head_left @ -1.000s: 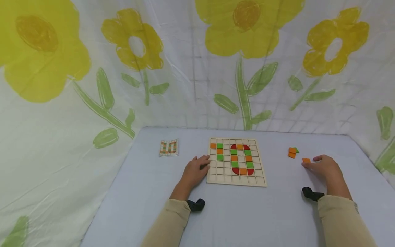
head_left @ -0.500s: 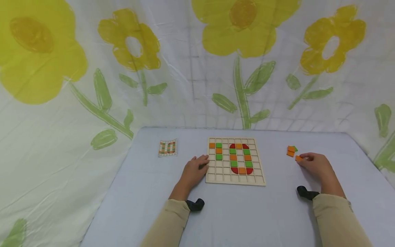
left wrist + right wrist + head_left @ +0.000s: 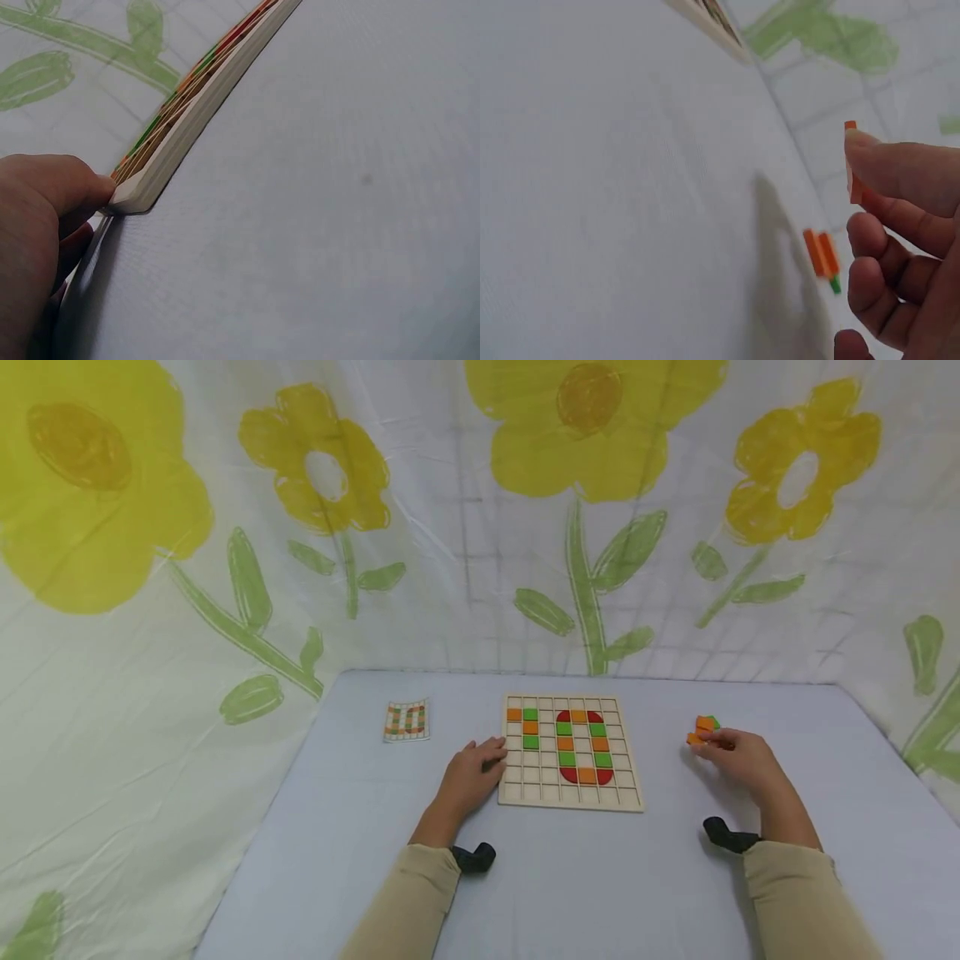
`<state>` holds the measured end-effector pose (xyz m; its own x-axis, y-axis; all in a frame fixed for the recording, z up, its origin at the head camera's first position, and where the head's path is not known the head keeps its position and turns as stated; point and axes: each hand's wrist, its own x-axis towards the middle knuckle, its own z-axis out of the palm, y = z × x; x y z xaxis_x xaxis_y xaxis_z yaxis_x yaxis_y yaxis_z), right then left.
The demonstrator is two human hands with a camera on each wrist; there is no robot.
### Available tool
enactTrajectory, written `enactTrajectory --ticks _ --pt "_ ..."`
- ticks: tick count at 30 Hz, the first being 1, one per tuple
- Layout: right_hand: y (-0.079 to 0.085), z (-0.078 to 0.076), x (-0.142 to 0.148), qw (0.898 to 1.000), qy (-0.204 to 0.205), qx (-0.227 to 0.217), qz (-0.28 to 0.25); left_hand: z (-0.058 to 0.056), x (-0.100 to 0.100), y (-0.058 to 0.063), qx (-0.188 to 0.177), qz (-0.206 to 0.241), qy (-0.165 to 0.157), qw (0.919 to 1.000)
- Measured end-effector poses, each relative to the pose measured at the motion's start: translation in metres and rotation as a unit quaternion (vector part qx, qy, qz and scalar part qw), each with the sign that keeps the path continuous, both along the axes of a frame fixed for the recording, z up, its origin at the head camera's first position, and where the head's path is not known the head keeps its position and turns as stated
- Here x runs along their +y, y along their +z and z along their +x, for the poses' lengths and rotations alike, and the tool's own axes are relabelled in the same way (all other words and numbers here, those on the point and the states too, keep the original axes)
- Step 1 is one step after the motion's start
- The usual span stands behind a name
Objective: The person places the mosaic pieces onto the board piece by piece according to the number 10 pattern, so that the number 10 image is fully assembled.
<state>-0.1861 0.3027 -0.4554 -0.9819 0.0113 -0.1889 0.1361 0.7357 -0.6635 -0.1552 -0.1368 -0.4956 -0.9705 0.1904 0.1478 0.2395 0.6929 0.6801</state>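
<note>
My right hand [image 3: 742, 760] pinches a thin orange square tile [image 3: 853, 169] between thumb and fingers. Just beyond it on the table lie orange tiles [image 3: 705, 723] and a green tile [image 3: 715, 721], partly overlapping. In the right wrist view the held tile is apart from those loose tiles [image 3: 821, 253]. My left hand [image 3: 470, 777] rests at the left edge of a wooden grid board [image 3: 525, 793], a fingertip touching its rim in the left wrist view. Orange, green and red pieces on the board form a rounded 0 and, left of it, a short column with one orange tile beside its top.
A small pattern card [image 3: 407, 720] with a printed grid lies left of the board. The pale table [image 3: 585, 885] ends at a white curtain [image 3: 435, 610] with yellow flowers. Each wrist wears a black strap mount [image 3: 474, 857].
My right hand moves left with the orange tile, picked up from the table, and now hovers by the loose tiles. The left hand stays at the board's edge.
</note>
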Motion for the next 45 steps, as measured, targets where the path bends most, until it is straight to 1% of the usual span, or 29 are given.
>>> enactTrajectory --ticks 3,6,8,12,15,20,23,29,36,43,45 --pt "0.004 0.0 -0.031 0.999 0.013 0.024 -0.016 0.0 -0.001 -0.001 0.006 -0.001 -0.006 1.0" --pt "0.008 0.0 -0.065 0.999 0.032 0.033 -0.025 -0.001 -0.001 -0.001 0.007 0.001 -0.011 0.9999" --pt "0.01 -0.001 -0.089 0.997 0.052 0.036 -0.036 -0.001 -0.001 -0.001 0.004 0.002 -0.012 0.9999" --pt "0.011 -0.001 -0.135 0.991 0.112 0.044 -0.052 -0.001 -0.001 0.0 -0.001 0.002 -0.009 1.0" --pt "0.011 0.0 -0.166 0.987 0.147 0.045 -0.043 -0.001 0.0 0.0 -0.005 -0.001 -0.009 1.0" --pt "0.007 -0.003 -0.205 0.982 0.18 0.051 -0.02 -0.001 0.0 0.0 -0.007 -0.001 -0.01 0.9999" --pt "0.001 -0.006 -0.218 0.979 0.194 0.057 -0.004 0.0 0.0 0.0 -0.009 -0.002 -0.011 0.9999" --pt "-0.007 -0.007 -0.23 0.978 0.199 0.056 0.019 -0.001 0.0 0.0 -0.007 -0.004 -0.009 0.9999" --pt "-0.006 -0.006 -0.234 0.981 0.183 0.053 0.018 -0.001 -0.001 0.0 -0.009 0.0 -0.008 0.9999" --pt "-0.005 -0.006 -0.238 0.98 0.186 0.06 0.04 -0.002 -0.002 0.0 -0.006 -0.002 -0.009 0.9999" --pt "-0.005 -0.006 -0.238 0.98 0.185 0.061 0.037 -0.002 -0.002 -0.001 -0.004 -0.002 -0.009 0.9999"
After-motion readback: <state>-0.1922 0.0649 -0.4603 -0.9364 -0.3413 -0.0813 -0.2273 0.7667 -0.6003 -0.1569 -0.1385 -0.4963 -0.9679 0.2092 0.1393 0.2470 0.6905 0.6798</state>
